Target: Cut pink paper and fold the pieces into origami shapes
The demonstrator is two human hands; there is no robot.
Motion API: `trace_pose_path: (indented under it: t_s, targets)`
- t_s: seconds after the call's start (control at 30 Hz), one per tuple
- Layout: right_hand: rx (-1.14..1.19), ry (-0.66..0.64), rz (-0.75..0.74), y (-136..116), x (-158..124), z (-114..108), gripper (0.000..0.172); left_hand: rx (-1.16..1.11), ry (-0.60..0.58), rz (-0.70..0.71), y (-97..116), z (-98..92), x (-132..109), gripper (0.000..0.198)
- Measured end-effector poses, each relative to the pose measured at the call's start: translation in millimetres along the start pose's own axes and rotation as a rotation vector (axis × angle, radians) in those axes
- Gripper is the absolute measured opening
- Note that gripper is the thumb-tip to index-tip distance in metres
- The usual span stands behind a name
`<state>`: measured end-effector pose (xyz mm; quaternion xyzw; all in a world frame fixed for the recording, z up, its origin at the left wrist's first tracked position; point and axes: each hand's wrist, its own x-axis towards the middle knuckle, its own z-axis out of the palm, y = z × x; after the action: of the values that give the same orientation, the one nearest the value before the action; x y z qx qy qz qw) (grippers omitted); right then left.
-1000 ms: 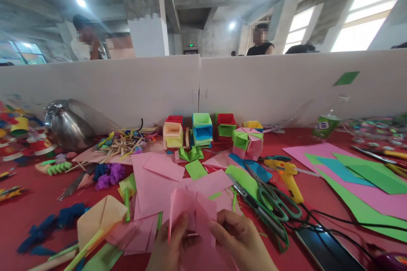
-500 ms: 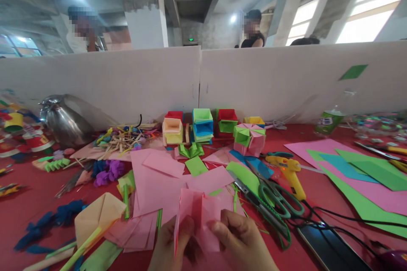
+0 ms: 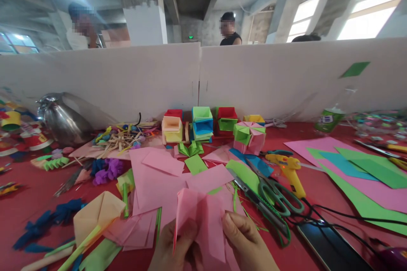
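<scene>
Two hands on one bit of paper, and a pretty packed bench [image 3: 36, 194] all round you. The folded pink paper [image 3: 213, 224] is right in front of you, up over the near middle of the red top. The fingers of your left hand [image 3: 174, 241] grip its left side, thumb inside the fold, and the fingers of your right hand [image 3: 246, 237] are pinched on its right edge.

Just beyond it you've got loose pink sheets [image 3: 152, 190] spread out. Off to your left there's a peach folded paper [image 3: 98, 214], blue strips [image 3: 38, 225], purple crumpled paper [image 3: 111, 171], a pile of sticks [image 3: 122, 139] and a shiny metal jug [image 3: 65, 123]. On your right, green-handled scissors [image 3: 276, 197] sit by a yellow glue gun [image 3: 294, 178], with a phone [image 3: 330, 241] nearer you and coloured sheets [image 3: 381, 190] overlapping further out.

Little paper boxes [image 3: 202, 123] stand at the back, near a white partition [image 3: 143, 76] with a green patch [image 3: 356, 69] on it. Past that your room's all bare concrete: a half-white pillar [image 3: 144, 25], bright windows [image 3: 375, 4] on the right, a person in a dark sleeveless top [image 3: 230, 40] and another person in white [image 3: 74, 39] over to the left.
</scene>
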<state>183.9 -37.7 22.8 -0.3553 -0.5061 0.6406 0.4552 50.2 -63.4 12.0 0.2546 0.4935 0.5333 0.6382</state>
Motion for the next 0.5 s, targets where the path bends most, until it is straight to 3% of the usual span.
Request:
trace_pose_path:
  t_s: [0.2, 0.4, 0.5]
  targets:
    - [-0.031, -0.029, 0.013, 0, -1, -1, 0.051, 0.005, -0.03, -0.002, -6, -5.2, 2, 0.038]
    - [0.132, -0.147, 0.06, 0, 1, 1, 0.037, 0.004, -0.124, 0.033, 9, 3.6, -1, 0.027]
    - [0.142, -0.123, 0.058, -1, 3, 0, 0.039, 0.053, -0.079, 0.063, 11, 3.8, 0, 0.021]
